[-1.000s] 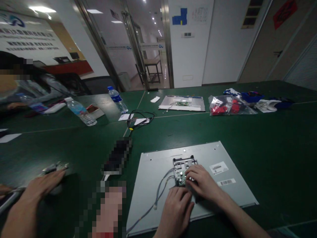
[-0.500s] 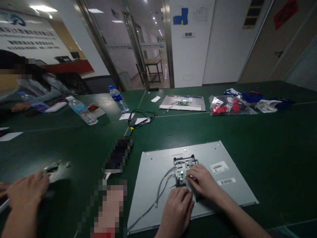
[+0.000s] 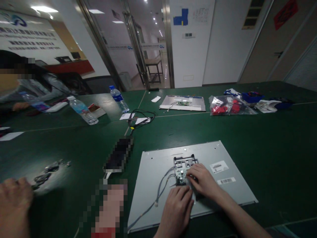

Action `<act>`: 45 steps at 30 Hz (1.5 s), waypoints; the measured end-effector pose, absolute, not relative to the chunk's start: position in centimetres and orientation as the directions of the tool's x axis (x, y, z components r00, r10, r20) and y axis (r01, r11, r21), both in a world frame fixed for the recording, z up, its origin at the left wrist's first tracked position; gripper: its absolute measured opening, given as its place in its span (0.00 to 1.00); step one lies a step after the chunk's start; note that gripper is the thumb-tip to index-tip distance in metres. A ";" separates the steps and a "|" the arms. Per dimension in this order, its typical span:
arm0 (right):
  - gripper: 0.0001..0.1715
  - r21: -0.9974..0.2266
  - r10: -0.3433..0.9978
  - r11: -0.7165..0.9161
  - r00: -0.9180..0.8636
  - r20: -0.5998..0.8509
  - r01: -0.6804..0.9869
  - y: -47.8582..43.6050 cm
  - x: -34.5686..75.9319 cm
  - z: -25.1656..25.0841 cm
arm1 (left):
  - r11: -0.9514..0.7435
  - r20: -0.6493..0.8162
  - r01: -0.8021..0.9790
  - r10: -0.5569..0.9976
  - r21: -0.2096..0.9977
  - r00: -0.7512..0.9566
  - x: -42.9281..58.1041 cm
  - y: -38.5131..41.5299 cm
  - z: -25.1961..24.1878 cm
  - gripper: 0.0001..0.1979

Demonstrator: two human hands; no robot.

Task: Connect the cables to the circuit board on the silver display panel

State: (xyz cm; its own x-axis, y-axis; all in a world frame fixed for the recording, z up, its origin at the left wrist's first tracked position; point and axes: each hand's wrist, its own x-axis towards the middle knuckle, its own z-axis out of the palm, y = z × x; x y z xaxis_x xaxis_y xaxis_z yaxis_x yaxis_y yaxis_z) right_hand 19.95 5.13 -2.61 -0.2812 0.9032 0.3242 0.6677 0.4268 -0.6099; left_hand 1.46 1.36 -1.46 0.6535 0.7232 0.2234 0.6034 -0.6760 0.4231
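A flat grey metal panel (image 3: 148,172), like the back of a display, lies on the green table in front of me. On it sits a black bracket frame (image 3: 185,158) with a small green circuit board (image 3: 181,177) in its lower part. My right hand (image 3: 203,180) has its fingers bent and pinched at the board's right edge; the fingertips are partly hidden. My left hand (image 3: 176,208) is curled at the bracket's lower edge, fingers together, and what they hold is hidden. Grey cables (image 3: 158,191) run from the board across the panel's left side.
Another person's hand (image 3: 15,201) rests at lower left beside small dark parts (image 3: 47,172). Bottles (image 3: 83,110), a black cable coil (image 3: 142,119), a second panel (image 3: 168,102) and a plastic bag with red things (image 3: 230,105) lie farther back. Blurred-out items (image 3: 119,153) are left of my panel.
The other person's hand has drawn back to the left, uncovering more of the small dark parts. My own hands have hardly moved.
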 end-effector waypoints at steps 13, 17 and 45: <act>0.12 -0.639 0.881 0.474 -0.339 0.331 0.606 5.3 19.9 -3.1 | -0.679 0.223 0.605 0.721 0.416 0.656 1.6 1.6 -1.5 0.15; 0.12 -0.628 0.870 0.491 -0.370 0.325 0.604 5.2 20.1 -2.8 | -0.684 0.252 0.600 0.720 0.414 0.647 1.6 1.7 -1.7 0.14; 0.13 -0.661 0.904 0.423 -0.335 0.265 0.620 5.3 20.6 -1.9 | -0.697 0.260 0.596 0.709 0.399 0.655 1.9 2.0 -1.9 0.17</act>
